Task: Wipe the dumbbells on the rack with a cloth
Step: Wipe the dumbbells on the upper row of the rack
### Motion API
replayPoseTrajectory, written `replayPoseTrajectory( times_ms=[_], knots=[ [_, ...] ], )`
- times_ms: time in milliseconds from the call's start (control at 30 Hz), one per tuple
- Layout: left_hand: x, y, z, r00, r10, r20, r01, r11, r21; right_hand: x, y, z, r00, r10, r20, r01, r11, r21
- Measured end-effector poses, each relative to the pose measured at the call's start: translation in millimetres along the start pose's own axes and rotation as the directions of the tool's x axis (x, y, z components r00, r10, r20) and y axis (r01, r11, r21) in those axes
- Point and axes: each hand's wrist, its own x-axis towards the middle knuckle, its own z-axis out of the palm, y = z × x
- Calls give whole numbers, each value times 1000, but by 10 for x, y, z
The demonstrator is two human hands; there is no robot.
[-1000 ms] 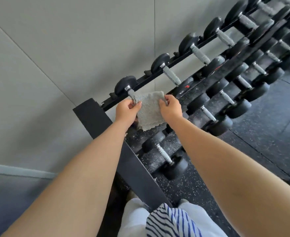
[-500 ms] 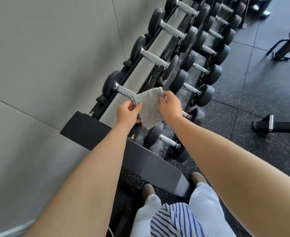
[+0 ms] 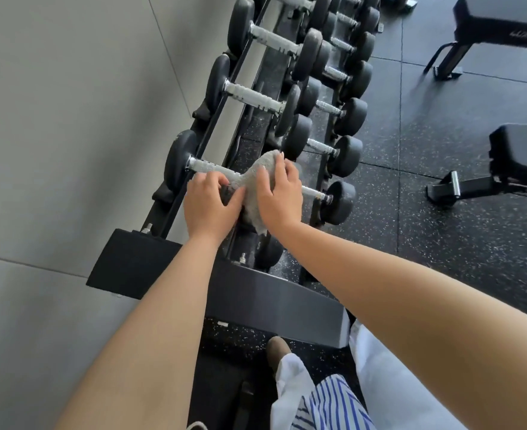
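A black rack [image 3: 138, 268] holds rows of black-headed dumbbells with knurled silver handles. The nearest top-row dumbbell [image 3: 180, 159] lies right in front of me. A grey cloth [image 3: 256, 172] is draped over its near head. My right hand [image 3: 279, 197] presses on the cloth and grips it. My left hand [image 3: 208, 206] pinches the cloth's left edge beside the handle. The head under the cloth is hidden.
More dumbbells [image 3: 249, 94] run away along the top row, and smaller ones [image 3: 343, 203] sit on the lower row. A grey wall [image 3: 54, 119] is on the left. Two black benches [image 3: 504, 169] stand on the speckled rubber floor at right.
The view has tilted down and swung right. The cloth has gone from hanging between my hands to lying over the nearest dumbbell's head, with both hands lower on it.
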Motion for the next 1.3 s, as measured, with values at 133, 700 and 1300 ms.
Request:
replayPoseTrajectory(
  times_ms=[133,700,1300],
  knots=[
    [212,-71,64,976,214,-47,-208,971,116,-12,8,149,999,-31,-27,30,1000,-7],
    [672,-257,178,896,326,302,-432,799,419,82,35,200,992,-76,-104,76,997,-4],
    [653,-208,246,941,227,253,-314,866,390,323,-130,103,997,71,-35,-66,991,116]
  ],
)
